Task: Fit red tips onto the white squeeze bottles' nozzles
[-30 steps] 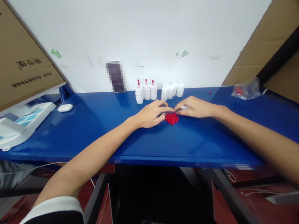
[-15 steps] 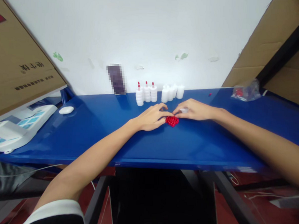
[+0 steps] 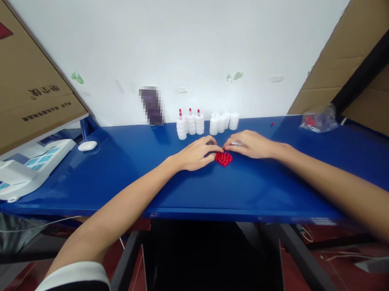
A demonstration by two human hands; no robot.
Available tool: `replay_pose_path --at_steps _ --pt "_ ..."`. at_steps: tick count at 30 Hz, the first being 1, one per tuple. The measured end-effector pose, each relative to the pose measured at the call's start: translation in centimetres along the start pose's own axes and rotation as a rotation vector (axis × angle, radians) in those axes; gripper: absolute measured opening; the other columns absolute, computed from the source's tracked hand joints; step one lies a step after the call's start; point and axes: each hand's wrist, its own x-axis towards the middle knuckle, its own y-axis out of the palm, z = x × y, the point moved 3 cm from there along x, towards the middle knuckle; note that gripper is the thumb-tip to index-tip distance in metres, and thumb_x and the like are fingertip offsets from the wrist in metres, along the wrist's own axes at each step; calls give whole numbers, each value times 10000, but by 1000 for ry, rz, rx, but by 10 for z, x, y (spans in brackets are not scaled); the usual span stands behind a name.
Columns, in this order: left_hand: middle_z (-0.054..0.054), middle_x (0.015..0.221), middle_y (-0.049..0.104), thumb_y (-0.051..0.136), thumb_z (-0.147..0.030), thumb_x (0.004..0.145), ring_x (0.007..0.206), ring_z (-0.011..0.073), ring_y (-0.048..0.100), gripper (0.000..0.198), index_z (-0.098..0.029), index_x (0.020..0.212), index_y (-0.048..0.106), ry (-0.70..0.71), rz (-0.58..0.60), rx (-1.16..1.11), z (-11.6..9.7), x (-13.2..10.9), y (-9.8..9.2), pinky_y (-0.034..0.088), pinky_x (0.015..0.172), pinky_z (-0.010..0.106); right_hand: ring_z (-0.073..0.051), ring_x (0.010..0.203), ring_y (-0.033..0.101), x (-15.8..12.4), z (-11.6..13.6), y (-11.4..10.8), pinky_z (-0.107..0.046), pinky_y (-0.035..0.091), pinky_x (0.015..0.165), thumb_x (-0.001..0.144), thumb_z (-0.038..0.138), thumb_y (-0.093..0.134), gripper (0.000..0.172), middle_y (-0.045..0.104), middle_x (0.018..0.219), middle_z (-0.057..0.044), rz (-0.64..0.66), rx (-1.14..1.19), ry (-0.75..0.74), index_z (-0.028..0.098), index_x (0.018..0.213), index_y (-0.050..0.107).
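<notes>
A small pile of red tip caps lies on the blue table between my hands. My left hand rests at the pile's left side, thumb and index finger apart, with the fingertips touching or just over the caps. My right hand is closed at the pile's upper right around a small white nozzle piece; its fingertips meet near my left index finger. Whether a red cap is also pinched there, I cannot tell. Behind the hands stand white bottles with red-tipped nozzles and several white bottles without red tips.
A clear plastic bag with red pieces lies at the back right, near a single red cap. On the left are a white oval case and a white device with blue panels. Cardboard flanks the table.
The fingertips of my right hand have shifted slightly, and the white nozzle piece shows at a flatter angle. My left hand is nearly still. The whole view has tilted a little.
</notes>
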Motion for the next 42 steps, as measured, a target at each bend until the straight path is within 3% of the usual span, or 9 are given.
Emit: replay_pose_path --at_steps 13,22,29,36,42 --pt "133 1290 597 374 -268 1032 1218 247 601 408 -180 1308 661 29 -38 2 -1 -1 -3 496 1116 446 -211 789 663 4 12 -3 -336 402 709 987 372 470 280 771 947 -54 33 -39 28 227 998 710" --pt "112 1223 692 420 -228 962 1113 244 660 407 -174 1206 741 57 -116 42 -2 0 -6 536 1042 435 -242 888 665 11 23 -2 -354 399 740 964 361 467 270 765 1032 -81 44 -8 13 227 982 701" --pt "97 1273 726 430 -217 927 1132 254 666 452 -175 1227 765 73 -96 71 -1 0 -5 539 1036 445 -243 903 677 10 19 -2 -350 402 749 1008 448 457 349 776 1016 -76 29 27 31 219 1007 720" --pt "87 1272 735 452 -243 930 1123 259 669 447 -186 1242 768 59 -75 84 -3 0 -4 540 1031 441 -213 821 649 8 20 -3 -342 385 715 951 377 492 245 762 971 -53 42 40 25 220 922 678" --pt "87 1268 733 463 -257 929 1125 258 667 441 -200 1238 773 57 -76 85 -4 -1 -4 543 1036 438 -239 884 676 9 20 -2 -349 394 728 937 370 500 253 778 1030 -60 22 17 42 226 957 707"
